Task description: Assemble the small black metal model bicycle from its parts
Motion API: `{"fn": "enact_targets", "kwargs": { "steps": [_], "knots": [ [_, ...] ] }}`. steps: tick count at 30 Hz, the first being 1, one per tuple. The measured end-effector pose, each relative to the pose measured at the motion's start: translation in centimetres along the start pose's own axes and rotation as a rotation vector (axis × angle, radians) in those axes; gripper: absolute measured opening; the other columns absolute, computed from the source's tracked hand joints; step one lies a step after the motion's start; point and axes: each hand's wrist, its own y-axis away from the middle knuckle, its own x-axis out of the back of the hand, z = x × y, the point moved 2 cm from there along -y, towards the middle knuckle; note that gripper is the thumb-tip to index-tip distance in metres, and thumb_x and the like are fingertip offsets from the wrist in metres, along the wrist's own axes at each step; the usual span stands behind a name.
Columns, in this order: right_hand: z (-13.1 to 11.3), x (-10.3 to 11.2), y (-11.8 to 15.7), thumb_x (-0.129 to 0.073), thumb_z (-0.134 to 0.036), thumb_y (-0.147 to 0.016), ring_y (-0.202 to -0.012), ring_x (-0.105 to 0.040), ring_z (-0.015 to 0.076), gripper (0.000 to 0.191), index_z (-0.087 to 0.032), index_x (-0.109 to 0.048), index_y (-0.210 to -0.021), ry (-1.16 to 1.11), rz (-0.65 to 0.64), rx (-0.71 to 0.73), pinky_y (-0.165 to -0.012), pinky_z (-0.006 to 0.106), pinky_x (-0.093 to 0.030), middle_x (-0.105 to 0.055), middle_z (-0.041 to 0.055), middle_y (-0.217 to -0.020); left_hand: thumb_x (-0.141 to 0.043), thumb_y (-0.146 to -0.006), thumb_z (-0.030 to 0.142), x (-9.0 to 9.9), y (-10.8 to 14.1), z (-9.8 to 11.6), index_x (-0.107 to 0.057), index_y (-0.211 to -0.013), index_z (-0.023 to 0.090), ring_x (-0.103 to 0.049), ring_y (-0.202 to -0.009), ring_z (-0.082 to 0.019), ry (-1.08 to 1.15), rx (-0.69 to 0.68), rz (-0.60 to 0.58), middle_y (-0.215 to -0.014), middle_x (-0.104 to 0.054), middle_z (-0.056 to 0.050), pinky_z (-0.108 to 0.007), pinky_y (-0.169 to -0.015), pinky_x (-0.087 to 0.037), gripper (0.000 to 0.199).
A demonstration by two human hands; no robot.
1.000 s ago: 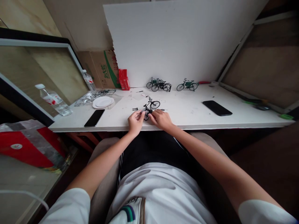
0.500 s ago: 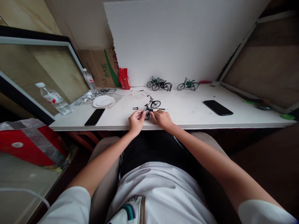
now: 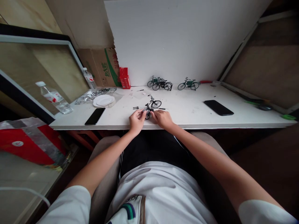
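Holding 1 model bicycle (image 3: 153, 104), 2 hands (image 3: 149, 119), 3 bicycles (image 3: 163, 85) behind

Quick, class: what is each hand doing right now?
Left hand: closed, fingers on the small black bicycle.
Right hand: closed, fingertips at the same bicycle's near end.

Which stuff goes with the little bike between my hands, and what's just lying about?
Likely the job:
black model bicycle
small black part left of it
rear bicycles

Just lying about:
left phone
right phone
white plates
nearer bottle
red box
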Motion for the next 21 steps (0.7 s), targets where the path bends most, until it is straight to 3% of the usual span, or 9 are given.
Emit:
{"fn": "enact_targets", "kwargs": {
  "steps": [7,10,16,21],
  "knots": [
    [-0.33,0.83,0.32,-0.055,-0.038,-0.107,-0.080,-0.063,0.0196,0.021,-0.019,-0.066,-0.104,-0.153,0.033,0.052,-0.066,0.031,-0.034,-0.074,0.0071,-0.093,-0.083,-0.085,0.057,0.13,-0.28,-0.30,-0.074,-0.110,0.012,-0.080,-0.101,-0.028,0.029,0.039,0.041,-0.110,-0.081,-0.019,-0.041,-0.093,-0.065,0.052],
    [-0.36,0.58,0.20,-0.047,-0.038,-0.111,-0.084,-0.062,0.0216,0.030,-0.019,-0.065,-0.097,-0.102,0.019,0.073,-0.067,0.032,-0.033,-0.074,0.0103,-0.092,-0.084,-0.085,0.057,0.11,-0.22,-0.18,-0.074,-0.111,0.012,-0.080,-0.102,-0.029,0.025,0.042,0.038,-0.110,-0.081,-0.020,-0.041,-0.093,-0.066,0.053],
    [-0.22,0.44,0.04,-0.035,-0.047,-0.115,-0.069,-0.057,0.0195,0.054,-0.019,-0.065,-0.080,-0.020,-0.046,-0.019,-0.064,0.035,-0.025,-0.071,0.0094,-0.078,-0.083,-0.086,0.057,0.07,-0.09,0.04,-0.075,-0.111,0.012,-0.080,-0.102,-0.028,0.000,0.013,0.008,-0.111,-0.081,-0.020,-0.039,-0.092,-0.066,0.051],
    [-0.23,0.95,0.23,-0.052,-0.045,-0.109,-0.080,-0.063,0.0191,0.030,-0.019,-0.067,-0.105,-0.195,0.011,0.015,-0.066,0.031,-0.033,-0.074,0.0069,-0.091,-0.084,-0.085,0.059,0.28,-0.50,-0.44,-0.075,-0.110,0.013,-0.080,-0.101,-0.028,0.018,0.056,0.045,-0.109,-0.081,-0.018,-0.040,-0.092,-0.066,0.053]
  ]
}}
